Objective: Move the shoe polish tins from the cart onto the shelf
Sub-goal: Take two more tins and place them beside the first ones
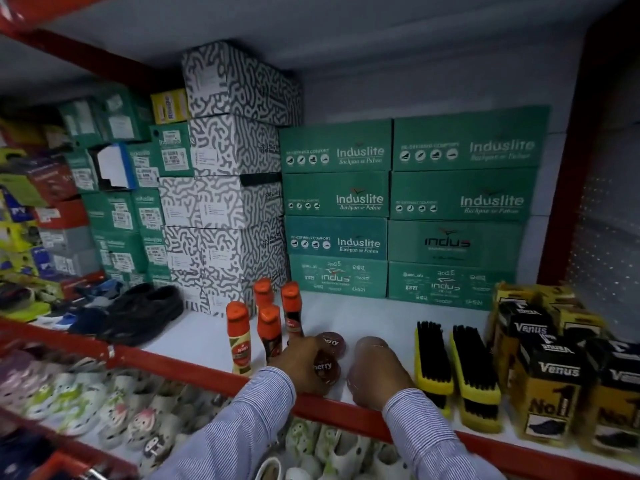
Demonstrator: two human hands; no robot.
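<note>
Two tins (pixel 327 355) lie flat, lids up, under left hand (pixel 298 358)

The scene was dimly and evenly lit, with no lamp seen and no hard shadows cast. The white shelf (pixel 381 317) was the brightest surface. Left of the shelf, shoes (pixel 145 313) were smeared by motion blur; right of it, yellow boxes (pixel 550 382) were blurred too. Straight lines were bowed by wide-angle distortion, and the upper corners above the shelf were darkened.

"Induslite" on green boxes (pixel 337 147), "Venus" on yellow cartons (pixel 550 386), "herry" on tin (pixel 323 370)
</note>
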